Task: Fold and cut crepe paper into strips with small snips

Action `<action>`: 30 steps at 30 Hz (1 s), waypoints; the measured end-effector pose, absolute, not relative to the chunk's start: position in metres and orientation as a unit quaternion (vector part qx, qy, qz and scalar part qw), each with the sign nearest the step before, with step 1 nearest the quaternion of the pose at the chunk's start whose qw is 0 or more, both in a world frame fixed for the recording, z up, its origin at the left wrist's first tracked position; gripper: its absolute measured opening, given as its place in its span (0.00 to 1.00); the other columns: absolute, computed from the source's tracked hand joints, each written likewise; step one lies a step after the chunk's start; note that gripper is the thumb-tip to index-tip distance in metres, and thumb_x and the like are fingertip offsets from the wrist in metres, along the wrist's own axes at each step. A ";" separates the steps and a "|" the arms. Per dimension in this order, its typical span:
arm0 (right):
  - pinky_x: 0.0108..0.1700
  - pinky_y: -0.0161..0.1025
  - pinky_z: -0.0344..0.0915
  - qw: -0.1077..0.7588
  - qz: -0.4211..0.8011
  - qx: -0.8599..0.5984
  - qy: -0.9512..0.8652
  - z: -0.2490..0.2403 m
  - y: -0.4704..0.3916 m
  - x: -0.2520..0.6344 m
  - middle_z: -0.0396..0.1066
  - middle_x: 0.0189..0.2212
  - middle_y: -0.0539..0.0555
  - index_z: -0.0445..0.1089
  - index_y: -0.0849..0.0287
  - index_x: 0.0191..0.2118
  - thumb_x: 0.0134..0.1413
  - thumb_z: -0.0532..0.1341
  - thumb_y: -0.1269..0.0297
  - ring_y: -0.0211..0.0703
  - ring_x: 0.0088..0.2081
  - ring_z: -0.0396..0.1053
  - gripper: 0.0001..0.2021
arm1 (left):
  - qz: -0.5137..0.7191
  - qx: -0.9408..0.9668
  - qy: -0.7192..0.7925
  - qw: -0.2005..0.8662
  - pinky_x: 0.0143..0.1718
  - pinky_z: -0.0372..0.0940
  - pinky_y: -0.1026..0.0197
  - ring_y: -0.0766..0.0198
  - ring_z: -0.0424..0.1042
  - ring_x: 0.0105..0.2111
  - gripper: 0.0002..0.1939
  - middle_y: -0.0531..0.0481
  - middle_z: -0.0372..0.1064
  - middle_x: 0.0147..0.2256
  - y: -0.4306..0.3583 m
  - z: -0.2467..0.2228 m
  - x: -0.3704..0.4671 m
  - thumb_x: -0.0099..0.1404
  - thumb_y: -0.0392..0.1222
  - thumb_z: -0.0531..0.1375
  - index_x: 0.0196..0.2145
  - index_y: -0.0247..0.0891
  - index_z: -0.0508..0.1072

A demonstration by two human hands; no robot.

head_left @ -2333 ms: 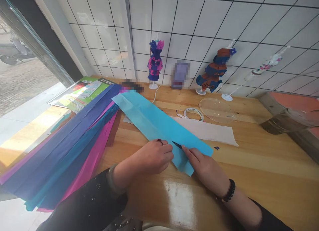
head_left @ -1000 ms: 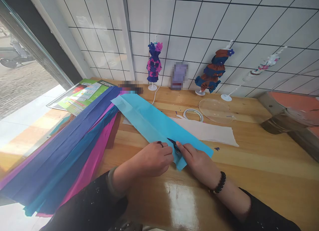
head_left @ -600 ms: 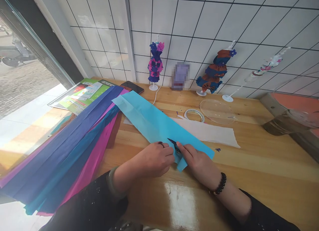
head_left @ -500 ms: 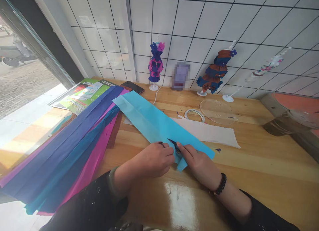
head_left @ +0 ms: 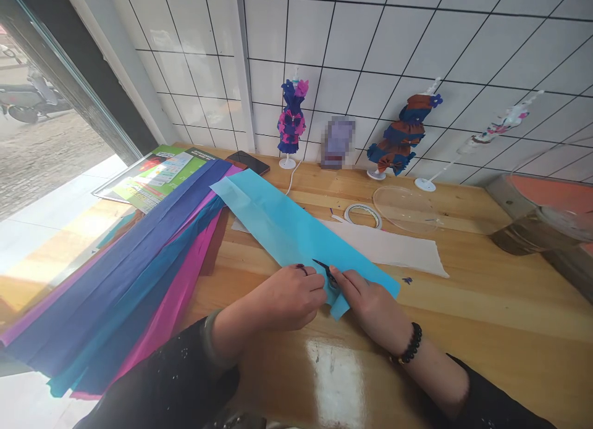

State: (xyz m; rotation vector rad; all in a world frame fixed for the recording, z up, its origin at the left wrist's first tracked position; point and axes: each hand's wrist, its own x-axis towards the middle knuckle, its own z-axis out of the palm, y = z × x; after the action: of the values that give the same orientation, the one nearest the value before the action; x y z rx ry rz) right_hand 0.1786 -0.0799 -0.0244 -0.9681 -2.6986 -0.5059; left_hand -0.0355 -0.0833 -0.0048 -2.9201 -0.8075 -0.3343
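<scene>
A long sheet of light blue crepe paper point(head_left: 282, 213) lies slantwise across the table, and a small cut flap hangs from its near edge. My left hand point(head_left: 290, 298) is closed in a pinch at that edge, the fingertips partly hidden behind the knuckles. Just right of it, my right hand point(head_left: 370, 302) is wrapped round small black scissors point(head_left: 323, 267), their dark tip pointing up and left over the paper. Most of the scissors' handle is covered by my fingers.
Blue and pink crepe strips point(head_left: 139, 281) lie at left, beside a green package point(head_left: 162, 176) and a phone point(head_left: 250, 162). White paper point(head_left: 407, 253), a tape roll point(head_left: 364, 216) and a clear plastic disc point(head_left: 403, 207) lie beyond. Decorated stands point(head_left: 291, 123) line the wall. A clear container point(head_left: 528, 231) stands right.
The whole view has shifted very slightly. Both hands, the scissors and the light blue paper keep practically the same positions.
</scene>
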 end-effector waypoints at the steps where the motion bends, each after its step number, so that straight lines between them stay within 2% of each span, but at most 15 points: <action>1: 0.20 0.33 0.60 0.115 -0.170 -0.328 -0.922 -0.025 -0.080 0.179 0.66 0.30 0.56 0.44 0.69 0.60 0.57 0.43 0.78 0.36 0.21 0.61 0.24 | -0.113 -0.957 -0.264 0.048 0.27 0.56 0.59 0.60 0.60 0.32 0.04 0.49 0.58 0.29 -0.083 -0.005 -0.036 0.58 0.33 0.51 0.26 0.37 0.62; 8: 0.21 0.32 0.61 0.126 -0.155 -0.333 -0.922 -0.024 -0.078 0.179 0.66 0.31 0.56 0.48 0.68 0.59 0.59 0.42 0.76 0.35 0.21 0.62 0.22 | -0.124 -0.954 -0.268 0.045 0.25 0.55 0.58 0.61 0.60 0.31 0.04 0.49 0.59 0.28 -0.084 -0.005 -0.035 0.57 0.33 0.52 0.25 0.37 0.62; 14: 0.25 0.32 0.64 0.133 -0.138 -0.346 -0.919 -0.025 -0.075 0.175 0.66 0.32 0.57 0.54 0.68 0.55 0.62 0.44 0.71 0.36 0.26 0.66 0.18 | -0.125 -0.955 -0.267 0.042 0.25 0.55 0.59 0.61 0.60 0.30 0.03 0.49 0.59 0.28 -0.083 -0.005 -0.035 0.57 0.33 0.52 0.25 0.37 0.62; 17: 0.25 0.33 0.64 0.125 -0.139 -0.340 -0.922 -0.025 -0.073 0.172 0.66 0.32 0.57 0.53 0.69 0.56 0.61 0.43 0.72 0.36 0.26 0.66 0.18 | -0.122 -0.955 -0.268 0.041 0.25 0.56 0.58 0.61 0.61 0.30 0.03 0.50 0.59 0.28 -0.084 -0.005 -0.035 0.57 0.33 0.52 0.26 0.37 0.62; 21: 0.21 0.33 0.61 0.110 -0.166 -0.333 -0.922 -0.022 -0.071 0.167 0.67 0.31 0.56 0.52 0.68 0.57 0.60 0.42 0.74 0.35 0.22 0.62 0.19 | -0.120 -0.955 -0.270 0.039 0.26 0.56 0.58 0.61 0.61 0.30 0.03 0.49 0.59 0.29 -0.084 -0.004 -0.035 0.57 0.33 0.52 0.27 0.37 0.63; 26: 0.19 0.34 0.58 0.125 -0.190 -0.327 -0.917 -0.016 -0.069 0.159 0.66 0.30 0.55 0.56 0.68 0.54 0.59 0.43 0.76 0.34 0.18 0.58 0.18 | -0.123 -0.954 -0.270 0.031 0.28 0.57 0.57 0.61 0.61 0.31 0.03 0.49 0.60 0.29 -0.084 -0.003 -0.035 0.56 0.33 0.52 0.26 0.36 0.63; 30: 0.19 0.34 0.58 0.124 -0.196 -0.331 -0.915 -0.015 -0.069 0.155 0.65 0.30 0.55 0.57 0.68 0.53 0.58 0.43 0.77 0.34 0.19 0.58 0.19 | -0.126 -0.954 -0.269 0.029 0.27 0.56 0.57 0.61 0.61 0.30 0.03 0.49 0.60 0.29 -0.084 -0.005 -0.035 0.56 0.33 0.53 0.26 0.37 0.63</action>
State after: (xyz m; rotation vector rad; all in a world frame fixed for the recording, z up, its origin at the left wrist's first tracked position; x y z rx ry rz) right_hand 0.1553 -0.0687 -0.0153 -0.9646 -2.6664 -0.5700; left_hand -0.0346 -0.0843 -0.0052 -2.9441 -0.8308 -0.3896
